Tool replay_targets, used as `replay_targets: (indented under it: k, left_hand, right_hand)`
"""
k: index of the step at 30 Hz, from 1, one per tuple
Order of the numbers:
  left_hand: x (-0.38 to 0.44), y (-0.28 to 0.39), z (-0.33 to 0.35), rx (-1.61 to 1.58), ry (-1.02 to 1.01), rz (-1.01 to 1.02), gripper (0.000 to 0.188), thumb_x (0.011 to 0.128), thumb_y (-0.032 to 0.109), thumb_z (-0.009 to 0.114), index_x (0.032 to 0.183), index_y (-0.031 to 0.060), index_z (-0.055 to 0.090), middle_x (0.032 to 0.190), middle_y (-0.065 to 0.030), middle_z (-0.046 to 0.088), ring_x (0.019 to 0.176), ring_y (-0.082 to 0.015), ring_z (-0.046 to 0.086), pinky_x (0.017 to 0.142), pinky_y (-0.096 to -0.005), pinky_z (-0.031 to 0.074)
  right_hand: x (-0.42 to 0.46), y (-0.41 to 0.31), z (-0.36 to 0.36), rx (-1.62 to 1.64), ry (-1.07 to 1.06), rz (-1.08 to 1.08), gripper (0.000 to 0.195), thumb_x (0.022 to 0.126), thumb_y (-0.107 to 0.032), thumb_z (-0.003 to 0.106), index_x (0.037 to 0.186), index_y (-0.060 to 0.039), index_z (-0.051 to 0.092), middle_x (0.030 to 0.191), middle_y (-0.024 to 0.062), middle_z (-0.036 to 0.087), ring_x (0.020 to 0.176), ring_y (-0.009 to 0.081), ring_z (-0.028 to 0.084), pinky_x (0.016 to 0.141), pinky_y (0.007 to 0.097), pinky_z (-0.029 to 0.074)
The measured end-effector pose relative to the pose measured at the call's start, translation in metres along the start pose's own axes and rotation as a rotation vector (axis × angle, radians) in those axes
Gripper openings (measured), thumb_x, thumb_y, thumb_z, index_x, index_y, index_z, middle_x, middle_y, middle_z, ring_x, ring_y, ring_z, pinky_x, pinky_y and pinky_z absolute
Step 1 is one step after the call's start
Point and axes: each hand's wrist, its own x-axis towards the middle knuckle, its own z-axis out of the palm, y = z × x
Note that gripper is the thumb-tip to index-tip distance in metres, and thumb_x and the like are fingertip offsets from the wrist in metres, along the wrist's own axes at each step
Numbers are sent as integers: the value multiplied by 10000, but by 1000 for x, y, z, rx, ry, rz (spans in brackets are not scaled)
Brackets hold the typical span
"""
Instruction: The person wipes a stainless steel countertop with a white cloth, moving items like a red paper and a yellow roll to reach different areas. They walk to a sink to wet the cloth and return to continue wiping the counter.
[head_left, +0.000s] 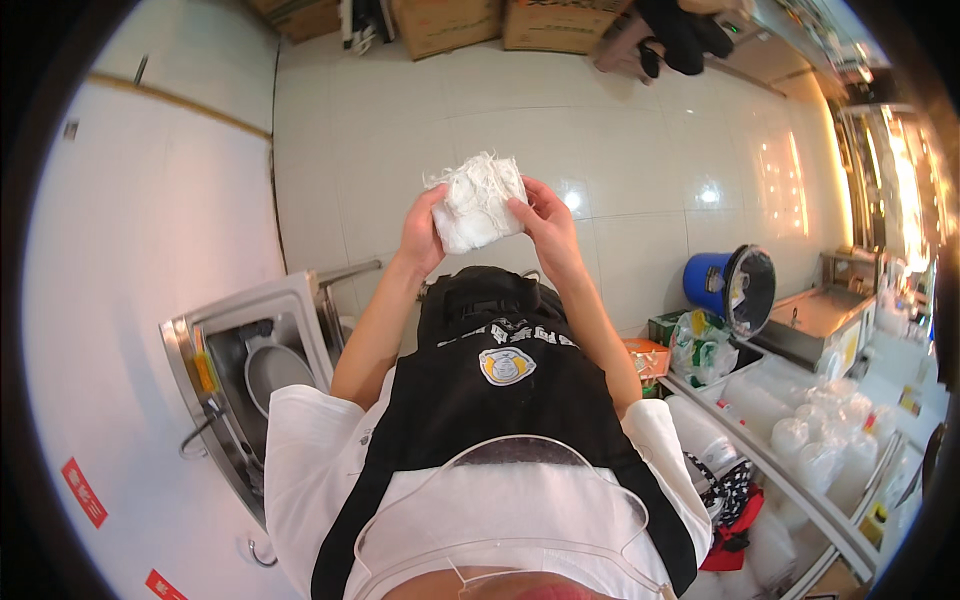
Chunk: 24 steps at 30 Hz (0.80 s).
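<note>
Between my two hands is a folded white cloth with frayed, stringy threads along its far edge and upper face. My left hand grips its left side, the thumb lying along the edge. On the right, my right hand presses its thumb on top, with the fingers behind the cloth. The cloth is held in the air over the tiled floor, just beyond the black apron I wear. What lies under the cloth is hidden.
A steel sink with a pan in it stands at left by the white wall. At right are a blue bucket, an orange box and a rack of plastic-wrapped cups. Cardboard boxes and a person's legs are at the far side.
</note>
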Motion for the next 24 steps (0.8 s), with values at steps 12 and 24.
replay_targets:
  k: [12,24]
  left_hand:
    - [116,-189,141,429,-69,-237,321,935,76,520,1242,-2,473,1200,-110,563,1105,-220,553,962,-363,450]
    - [312,-338,251,537,-343,-722,350,921,125,561,1221,-35,478,1125,-135,600,987,-233,620,866,-374,516]
  right_hand:
    - [-63,-46,-208,-800,816,-630,392,753,-134,716,1101,-5,591,977,130,621,903,257,583,788,347,472]
    - [-18,-99,-395,-455,1210,-370,231,766,-170,737,841,1,601,776,79,592,705,165,571,631,299,475]
